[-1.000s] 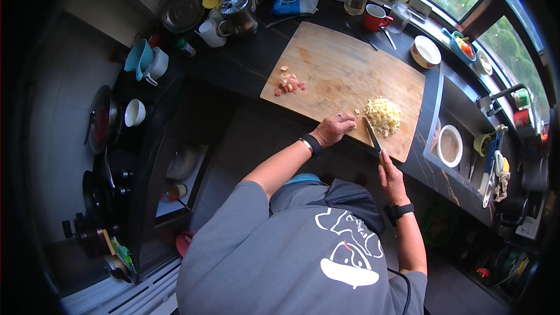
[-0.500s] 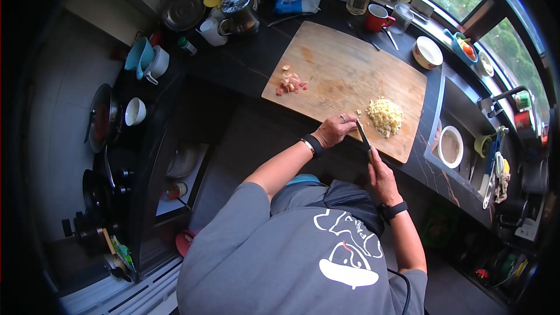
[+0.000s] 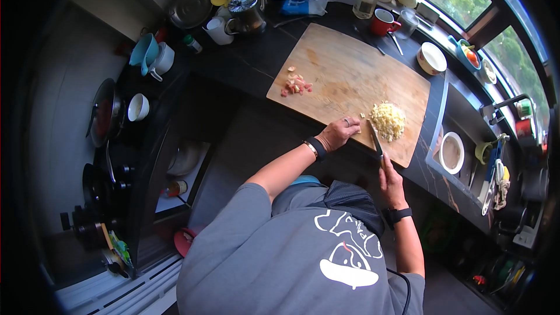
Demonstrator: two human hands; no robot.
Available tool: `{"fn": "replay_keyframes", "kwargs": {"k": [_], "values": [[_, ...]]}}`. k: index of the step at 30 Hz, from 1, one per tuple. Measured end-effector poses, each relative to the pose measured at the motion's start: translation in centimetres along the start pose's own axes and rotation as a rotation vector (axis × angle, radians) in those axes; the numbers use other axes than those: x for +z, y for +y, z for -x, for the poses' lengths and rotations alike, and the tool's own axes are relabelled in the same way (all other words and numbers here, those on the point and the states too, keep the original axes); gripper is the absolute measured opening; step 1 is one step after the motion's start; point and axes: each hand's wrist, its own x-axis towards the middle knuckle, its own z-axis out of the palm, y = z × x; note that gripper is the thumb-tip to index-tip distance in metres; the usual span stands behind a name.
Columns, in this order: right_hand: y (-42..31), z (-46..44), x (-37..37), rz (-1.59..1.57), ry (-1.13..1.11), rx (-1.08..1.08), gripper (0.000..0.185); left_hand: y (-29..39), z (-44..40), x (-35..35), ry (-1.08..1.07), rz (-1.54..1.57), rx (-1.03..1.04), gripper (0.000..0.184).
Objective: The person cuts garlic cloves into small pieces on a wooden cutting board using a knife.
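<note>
A wooden cutting board (image 3: pixel 344 70) lies on the dark counter. Near its front edge my left hand (image 3: pixel 340 133) has its fingers pinched together; a tiny pale bit shows by the fingertips, but what they hold is too small to make out. My right hand (image 3: pixel 391 182) is closed on the handle of a kitchen knife (image 3: pixel 374 135), whose blade points away from me, between my left fingertips and a heap of finely chopped pale-yellow food (image 3: pixel 388 121). At the board's left end sits a small group of pink and cream chopped pieces (image 3: pixel 297 84).
Right of the board is a sink holding a white bowl (image 3: pixel 451 153). Behind the board stand a red mug (image 3: pixel 383 22), a white bowl (image 3: pixel 431 59) and a glass bottle (image 3: pixel 366 0). A metal pot (image 3: pixel 245 14) stands back left; a frying pan (image 3: pixel 105 114) is at far left.
The knife and my right hand have moved rightward, away from my left fingertips and up to the pale heap. My left hand stays pinched in nearly the same place.
</note>
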Motion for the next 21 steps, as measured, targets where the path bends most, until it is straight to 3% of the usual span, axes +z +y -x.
{"fn": "replay_keyframes", "kwargs": {"k": [2,9,14,21], "values": [[-0.2,0.1,-0.4,-0.01,0.022,0.092,0.057,0.1,-0.1,-0.2,-0.011,0.001,0.0,0.011],[-2.9,-0.8,-0.1,-0.031,-0.022,-0.014,0.056,0.1,-0.2,-0.4,-0.025,0.024,0.005,0.012],[-3.4,-1.5,-0.1,-0.132,-0.122,0.138,0.055,-0.1,0.0,-0.2,-0.03,0.022,-0.022,0.011],[-1.4,-3.3,2.2,-0.07,-0.09,0.105,0.056,0.2,-0.1,-0.4,-0.019,0.027,-0.048,0.01]]}}
